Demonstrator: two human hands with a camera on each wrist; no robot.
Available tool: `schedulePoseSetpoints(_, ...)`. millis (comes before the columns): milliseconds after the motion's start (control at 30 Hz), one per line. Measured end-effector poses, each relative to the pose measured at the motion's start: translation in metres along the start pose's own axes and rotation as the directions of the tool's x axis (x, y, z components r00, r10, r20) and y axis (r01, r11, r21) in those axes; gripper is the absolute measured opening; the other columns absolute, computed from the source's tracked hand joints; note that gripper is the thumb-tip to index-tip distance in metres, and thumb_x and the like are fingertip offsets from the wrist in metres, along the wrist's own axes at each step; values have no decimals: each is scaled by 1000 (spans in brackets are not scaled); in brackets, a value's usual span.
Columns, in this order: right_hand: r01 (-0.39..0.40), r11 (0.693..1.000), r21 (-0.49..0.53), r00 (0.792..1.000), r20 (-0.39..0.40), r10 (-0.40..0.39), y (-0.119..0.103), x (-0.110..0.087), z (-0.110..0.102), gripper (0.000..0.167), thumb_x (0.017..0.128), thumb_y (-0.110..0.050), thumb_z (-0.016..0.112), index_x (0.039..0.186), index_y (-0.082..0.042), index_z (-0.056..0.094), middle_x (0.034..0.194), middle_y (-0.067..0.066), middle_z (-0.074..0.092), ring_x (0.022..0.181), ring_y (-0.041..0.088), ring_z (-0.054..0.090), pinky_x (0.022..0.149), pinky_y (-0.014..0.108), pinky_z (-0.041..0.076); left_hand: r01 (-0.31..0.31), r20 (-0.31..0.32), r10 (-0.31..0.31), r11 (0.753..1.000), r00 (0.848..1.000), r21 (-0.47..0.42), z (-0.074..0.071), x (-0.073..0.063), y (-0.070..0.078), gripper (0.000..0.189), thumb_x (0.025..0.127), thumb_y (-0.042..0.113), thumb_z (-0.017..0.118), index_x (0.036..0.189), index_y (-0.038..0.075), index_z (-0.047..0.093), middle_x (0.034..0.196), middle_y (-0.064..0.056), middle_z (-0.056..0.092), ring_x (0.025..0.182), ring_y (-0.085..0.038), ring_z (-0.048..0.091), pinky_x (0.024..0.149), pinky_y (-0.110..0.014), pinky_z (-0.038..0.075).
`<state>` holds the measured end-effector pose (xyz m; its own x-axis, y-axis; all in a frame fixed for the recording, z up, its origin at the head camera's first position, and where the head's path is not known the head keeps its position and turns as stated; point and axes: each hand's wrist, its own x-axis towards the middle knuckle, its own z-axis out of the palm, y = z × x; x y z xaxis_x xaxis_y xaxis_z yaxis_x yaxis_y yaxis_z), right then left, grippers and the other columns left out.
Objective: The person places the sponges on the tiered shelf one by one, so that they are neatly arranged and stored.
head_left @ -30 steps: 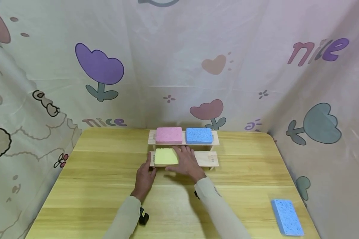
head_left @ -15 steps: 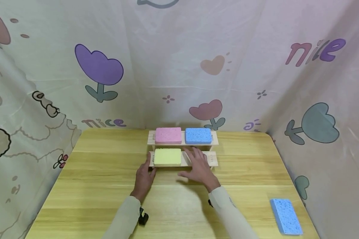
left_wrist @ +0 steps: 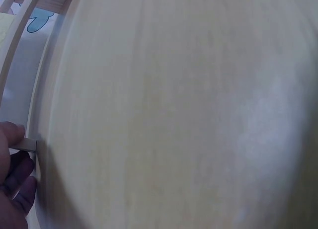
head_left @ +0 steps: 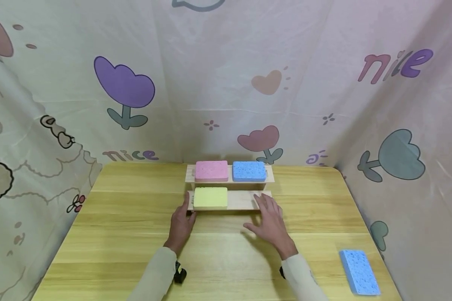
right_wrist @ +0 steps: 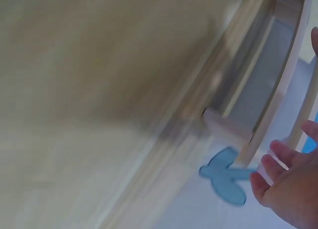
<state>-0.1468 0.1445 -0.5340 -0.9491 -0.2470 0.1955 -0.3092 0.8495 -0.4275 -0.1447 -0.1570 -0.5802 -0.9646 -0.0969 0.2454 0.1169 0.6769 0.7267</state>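
In the head view a two-step wooden rack [head_left: 242, 200] stands near the table's back edge. A yellow sponge [head_left: 210, 197] lies on the left part of its lower step. The upper step bears a pink sponge [head_left: 211, 171] on the left and a blue sponge [head_left: 249, 171] on the right. My left hand [head_left: 181, 225] grips the rack's lower left end; the left wrist view shows thumb and fingers [left_wrist: 20, 177] around a wooden edge. At the lower step's right end is my right hand [head_left: 271, 221], its fingers spread and holding nothing.
Another blue sponge [head_left: 359, 271] lies on the wooden table [head_left: 128, 234] near the front right. A patterned cloth [head_left: 196, 83] hangs behind the table and along both sides.
My right hand has moved right, off the yellow sponge and along the lower step to its right end. The yellow sponge is now fully visible. My left hand stays at the left end.
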Motion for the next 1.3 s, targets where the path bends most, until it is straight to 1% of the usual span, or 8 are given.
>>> schedulePoseSetpoints(200,-95,995,-8,995,-40,95,23,-22,-16,97,70,-54,77,147,-16,33,149,18,31,136,37,27,105,60,24,0,1,0,1000,1000,-5,1,0,1,78,84,4,69,149,8,27,94,-19,62,87,-28,61,76,-41,54)
schedulePoseSetpoints(367,-190,981,-34,980,-66,187,46,-41,-32,96,72,-54,76,146,-11,33,149,23,29,135,44,26,102,64,23,16,17,-16,1000,1000,-14,2,0,0,78,85,5,69,150,9,26,97,-20,62,91,-30,61,79,-43,54)
schedulePoseSetpoints(533,-273,961,-48,960,-84,268,67,-63,-48,97,73,-53,75,147,-10,30,147,26,29,132,49,26,97,65,23,33,28,-32,999,999,-20,2,0,-3,78,86,7,68,151,12,24,98,-19,62,93,-30,61,80,-43,54)
schedulePoseSetpoints(800,-396,912,-109,916,-119,383,87,-98,-65,100,71,-57,74,147,-10,29,144,28,30,128,51,28,91,68,25,14,18,-14,1000,1000,-23,3,1,-5,78,86,6,68,151,12,25,98,-19,62,93,-30,61,79,-42,54)
schedulePoseSetpoints(933,-473,873,-118,880,-112,462,94,-116,-74,103,72,-60,72,149,-10,25,144,30,28,129,51,25,89,70,24,30,31,-29,999,999,-28,3,1,-5,79,87,6,67,151,14,23,100,-20,62,95,-31,61,81,-42,54)
schedulePoseSetpoints(1100,-596,793,-125,803,-72,592,105,-139,-86,110,73,-66,68,151,-8,16,146,33,21,130,55,19,90,72,21,30,35,-29,999,999,-26,3,1,-5,80,87,5,67,152,16,22,101,-20,62,96,-31,62,81,-42,54)
schedulePoseSetpoints(1200,-645,754,-126,763,-57,643,111,-151,-88,113,72,-67,67,151,-6,14,146,35,18,130,57,18,91,72,21,19,22,-18,1000,1000,-22,4,1,-5,80,86,5,68,151,14,23,100,-21,62,95,-32,62,80,-42,55)
schedulePoseSetpoints(1300,-678,725,-122,734,-61,677,117,-162,-88,115,71,-67,68,151,-5,13,146,38,17,129,59,19,92,74,21,-2,-2,2,1000,1000,-19,3,1,-4,79,85,4,69,150,11,26,98,-21,62,92,-31,63,77,-42,55)
